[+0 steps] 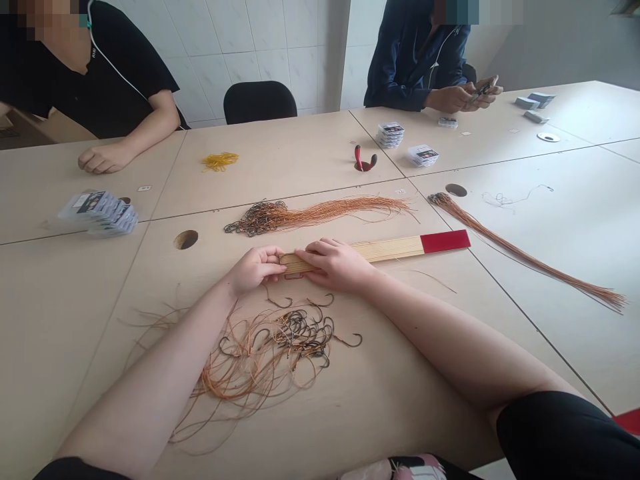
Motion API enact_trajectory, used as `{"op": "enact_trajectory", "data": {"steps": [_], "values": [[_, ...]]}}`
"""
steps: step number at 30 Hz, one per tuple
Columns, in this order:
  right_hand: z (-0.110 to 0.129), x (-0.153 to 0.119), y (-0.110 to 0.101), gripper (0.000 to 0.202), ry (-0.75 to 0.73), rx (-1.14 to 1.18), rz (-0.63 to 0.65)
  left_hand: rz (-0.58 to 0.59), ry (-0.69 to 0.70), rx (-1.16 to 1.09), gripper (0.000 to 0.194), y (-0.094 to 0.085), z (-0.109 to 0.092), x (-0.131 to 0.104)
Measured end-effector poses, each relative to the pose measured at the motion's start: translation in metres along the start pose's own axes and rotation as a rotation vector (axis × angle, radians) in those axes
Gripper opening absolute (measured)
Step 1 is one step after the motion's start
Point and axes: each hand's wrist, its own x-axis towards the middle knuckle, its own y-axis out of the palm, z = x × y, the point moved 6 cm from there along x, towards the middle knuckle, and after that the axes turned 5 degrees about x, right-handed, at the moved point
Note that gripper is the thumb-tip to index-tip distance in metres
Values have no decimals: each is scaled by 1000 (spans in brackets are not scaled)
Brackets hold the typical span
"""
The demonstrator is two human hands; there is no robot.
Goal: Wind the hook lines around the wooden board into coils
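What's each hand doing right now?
Left hand: closed, pinching the near end of the wooden strip.
Right hand: laid over the same strip, fingers curled onto it, just beside the left.

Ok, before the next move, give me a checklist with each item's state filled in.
1. Left hand at the plain end of the long strip: ok.
2. Right hand on the strip beside it: ok.
3. Strip's red end uncovered: ok.
4. Nearest hook pile free of tangles: not ok, its lines loop over one another.
5. Anything pinched under the left fingertips: cannot tell, the fingers hide it.
6. Red-handled pliers away from both hands: ok, beyond the hook bundle.
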Motion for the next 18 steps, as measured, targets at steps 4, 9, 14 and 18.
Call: {"op": "enact_trajectory", "data": {"steps": [4, 9, 14, 18], "values": [[1, 1, -1, 45, 9, 3, 5, -3, 2, 10, 25, 0, 0, 0], [0, 1, -1, 44, 15, -1, 4, -43, 39, -14, 43, -1, -5, -2], [0, 0, -1, 45, -8, -21, -4, -77, 36, -17, 42, -3, -5, -3], [1, 0, -1, 45, -25, -33, -13, -69, 34, -14, 43, -3, -5, -2]]}}
